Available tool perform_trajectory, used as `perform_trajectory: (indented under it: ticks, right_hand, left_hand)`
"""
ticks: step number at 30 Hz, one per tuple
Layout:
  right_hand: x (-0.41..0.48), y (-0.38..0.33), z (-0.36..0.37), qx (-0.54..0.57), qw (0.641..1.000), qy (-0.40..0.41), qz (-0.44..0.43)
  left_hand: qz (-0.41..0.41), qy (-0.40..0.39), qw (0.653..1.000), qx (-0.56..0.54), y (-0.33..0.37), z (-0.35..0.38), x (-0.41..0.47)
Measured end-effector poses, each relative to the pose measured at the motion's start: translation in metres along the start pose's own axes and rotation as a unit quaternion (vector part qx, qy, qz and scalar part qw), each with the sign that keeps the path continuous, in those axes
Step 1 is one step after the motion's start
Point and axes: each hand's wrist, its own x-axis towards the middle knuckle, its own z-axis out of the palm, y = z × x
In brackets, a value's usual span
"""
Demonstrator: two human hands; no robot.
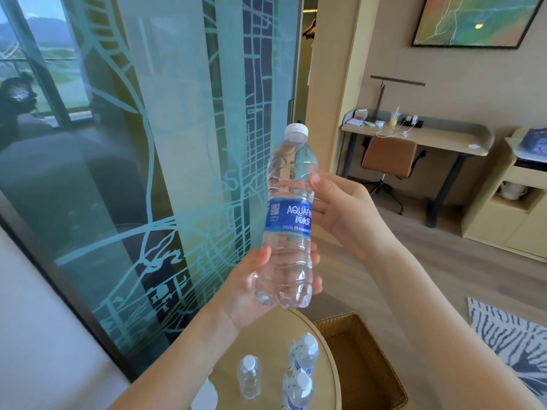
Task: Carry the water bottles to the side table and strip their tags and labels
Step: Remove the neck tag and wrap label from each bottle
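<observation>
Below, the round side table [266, 335] carries three small bottles [249, 377], with a wicker basket [364, 365] just beside it. The left hand [251, 285] grips the base of a raised water bottle [288, 261], blue label [288, 217] still on; the right hand [340, 208] grasps its upper part. Beyond are a map-etched glass panel [162, 143], a desk [429, 140] and a brown chair [387, 156].

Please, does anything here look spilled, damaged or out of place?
Nothing stands out. The clear plastic water bottle with a blue label is capped, nearly upright, and held by the left hand and right hand. On the round beige table, one bare clear bottle and two blue-labelled bottles stand upright; no spill shows.
</observation>
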Motion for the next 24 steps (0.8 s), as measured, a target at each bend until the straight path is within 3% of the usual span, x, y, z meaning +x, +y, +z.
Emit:
perform_trajectory:
  ticks: [5, 8, 10, 12, 15, 17, 19, 21, 22, 24]
  right_hand:
    - [-0.002, -0.001, 0.003, 0.013, 1.0, -0.002, -0.007]
    - [-0.003, -0.001, 0.002, -0.036, 0.997, 0.06, -0.012]
    - [-0.006, 0.0, 0.003, -0.082, 0.988, 0.131, -0.027]
    - [-0.012, 0.002, 0.008, -0.112, 0.981, 0.151, -0.043]
    - [-0.024, 0.007, 0.02, -0.117, 0.982, 0.134, -0.067]
    - [-0.028, 0.009, 0.028, -0.107, 0.982, 0.134, -0.083]
    - [-0.029, 0.008, 0.034, -0.094, 0.979, 0.155, -0.091]
    - [-0.028, 0.008, 0.037, -0.092, 0.973, 0.187, -0.095]
    - [-0.028, 0.008, 0.037, -0.085, 0.971, 0.201, -0.095]
    - [-0.026, 0.006, 0.035, -0.068, 0.97, 0.214, -0.093]
  left_hand:
    - [0.003, 0.021, 0.998, 0.063, 0.007, 0.001, -0.001]
    - [0.038, 0.122, 0.974, 0.189, 0.016, 0.011, 0.001]
    - [0.077, 0.259, 0.898, 0.347, 0.017, 0.019, 0.006]
    - [0.145, 0.352, 0.82, 0.427, 0.014, 0.027, 0.01]
    - [0.194, 0.404, 0.713, 0.539, 0.007, 0.034, 0.013]
    - [0.194, 0.426, 0.624, 0.625, 0.004, 0.035, 0.014]
    - [0.188, 0.434, 0.561, 0.679, 0.003, 0.035, 0.015]
    - [0.187, 0.435, 0.525, 0.707, 0.001, 0.035, 0.017]
    - [0.188, 0.428, 0.524, 0.712, 0.0, 0.034, 0.017]
    - [0.201, 0.394, 0.558, 0.703, 0.0, 0.032, 0.014]
